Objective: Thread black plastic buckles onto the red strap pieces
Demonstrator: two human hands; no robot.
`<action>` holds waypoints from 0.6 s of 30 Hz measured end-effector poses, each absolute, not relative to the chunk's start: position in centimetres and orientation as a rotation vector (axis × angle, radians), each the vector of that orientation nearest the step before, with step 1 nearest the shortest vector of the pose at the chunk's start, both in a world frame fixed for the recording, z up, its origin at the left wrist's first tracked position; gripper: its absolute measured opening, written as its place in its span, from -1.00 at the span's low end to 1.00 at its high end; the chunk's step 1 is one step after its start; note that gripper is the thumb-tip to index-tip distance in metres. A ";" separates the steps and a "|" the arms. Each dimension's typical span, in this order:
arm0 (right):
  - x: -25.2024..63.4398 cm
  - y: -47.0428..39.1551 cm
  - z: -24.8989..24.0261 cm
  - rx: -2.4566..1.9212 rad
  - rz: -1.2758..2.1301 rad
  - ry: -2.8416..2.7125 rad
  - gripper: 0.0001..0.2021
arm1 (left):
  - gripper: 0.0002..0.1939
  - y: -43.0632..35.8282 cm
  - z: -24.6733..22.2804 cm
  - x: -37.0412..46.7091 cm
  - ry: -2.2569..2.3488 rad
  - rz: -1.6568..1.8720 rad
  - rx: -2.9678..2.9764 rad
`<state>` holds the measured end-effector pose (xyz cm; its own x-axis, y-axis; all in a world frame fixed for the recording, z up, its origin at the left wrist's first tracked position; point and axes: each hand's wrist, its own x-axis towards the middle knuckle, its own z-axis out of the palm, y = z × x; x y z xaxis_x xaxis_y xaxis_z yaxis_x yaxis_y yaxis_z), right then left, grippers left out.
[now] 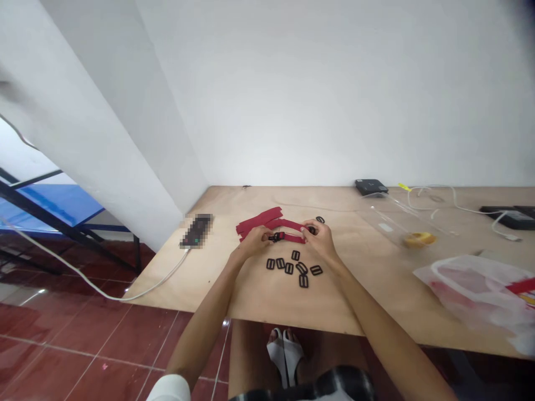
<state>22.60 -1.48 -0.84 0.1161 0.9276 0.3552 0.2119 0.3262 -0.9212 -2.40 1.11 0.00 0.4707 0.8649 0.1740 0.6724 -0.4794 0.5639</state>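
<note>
Pinching a black buckle [276, 237] between the fingers of the left hand [257, 240], and a red strap [295, 239] with those of the right hand [321, 240], left of the middle of the wooden surface [192, 292] and well in from its near edge. Looks partway done, with buckle and strap seemingly joined. Cannot tell more about the dark piece at the right fingertips, half hidden there. Not yet joined, apparently: loose black sliders [289, 268] between the hands and the near edge, and red straps [257, 221] piled beyond the left hand, toward the far edge. Offers moving room toward the near left corner, short of the white cable [155, 289]; also rightward, short of the crumpled plastic bag [455, 289] by the near edge.
</note>
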 end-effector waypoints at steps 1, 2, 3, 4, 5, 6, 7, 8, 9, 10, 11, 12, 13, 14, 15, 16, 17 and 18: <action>22.6 -1.5 -0.9 -1.143 0.741 -1.378 -0.82 | -0.70 1.2 0.0 -2.5 1.280 0.608 2.320; 22.6 -1.5 -0.9 -1.142 0.741 -1.381 -0.81 | -0.69 1.2 0.0 -2.5 1.274 0.598 2.338; 22.6 -1.5 -0.9 -1.143 0.741 -1.384 -0.81 | -0.69 1.2 0.0 -2.5 1.268 0.594 2.356; 22.6 -1.5 -0.9 -1.146 0.739 -1.388 -0.81 | -0.69 1.2 0.0 -2.5 1.265 0.600 2.370; 22.6 -1.5 -0.9 -1.149 0.738 -1.392 -0.81 | -0.71 1.1 0.0 -2.5 1.263 0.618 2.377; 22.6 -1.6 -0.8 -1.152 0.737 -1.395 -0.82 | -0.72 1.1 0.1 -2.4 1.266 0.652 2.371; 22.6 -1.6 -0.8 -1.154 0.737 -1.399 -0.82 | -0.73 1.0 0.2 -2.3 1.272 0.705 2.344; 22.5 -1.7 -0.8 -1.156 0.739 -1.401 -0.81 | -0.73 0.9 0.3 -2.2 1.273 0.774 2.295; 22.5 -1.7 -0.8 -1.154 0.744 -1.400 -0.81 | -0.71 0.9 0.4 -2.1 1.261 0.848 2.225; 22.4 -1.7 -0.8 -1.151 0.753 -1.397 -0.81 | -0.68 0.8 0.5 -1.9 1.239 0.915 2.139; 22.4 -1.7 -0.7 -1.145 0.764 -1.394 -0.80 | -0.63 0.7 0.6 -1.8 1.211 0.969 2.042; 22.3 -1.7 -0.7 -1.138 0.775 -1.393 -0.79 | -0.59 0.7 0.7 -1.7 1.179 1.004 1.944; 22.2 -1.8 -0.7 -1.129 0.786 -1.396 -0.78 | -0.55 0.7 0.8 -1.7 1.143 1.021 1.854; 22.1 -1.8 -0.8 -1.122 0.791 -1.401 -0.77 | -0.51 0.7 0.8 -1.6 1.105 1.026 1.772; 22.1 -1.8 -0.8 -1.114 0.797 -1.406 -0.76 | -0.48 0.7 0.8 -1.5 1.072 1.028 1.701; 22.0 -1.8 -0.8 -1.107 0.807 -1.408 -0.75 | -0.46 0.7 0.8 -1.5 1.044 1.035 1.644; 22.0 -1.8 -0.8 -1.102 0.818 -1.404 -0.74 | -0.45 0.7 0.8 -1.5 1.022 1.044 1.604; 21.9 -1.8 -0.8 -1.101 0.830 -1.396 -0.73 | -0.44 0.8 0.8 -1.5 1.007 1.053 1.578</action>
<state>21.95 -1.76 -0.82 0.0534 0.9426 0.3295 0.1602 0.3177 -0.9346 -1.45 0.75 0.80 0.2886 0.9433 0.1638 0.1219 -0.2059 0.9710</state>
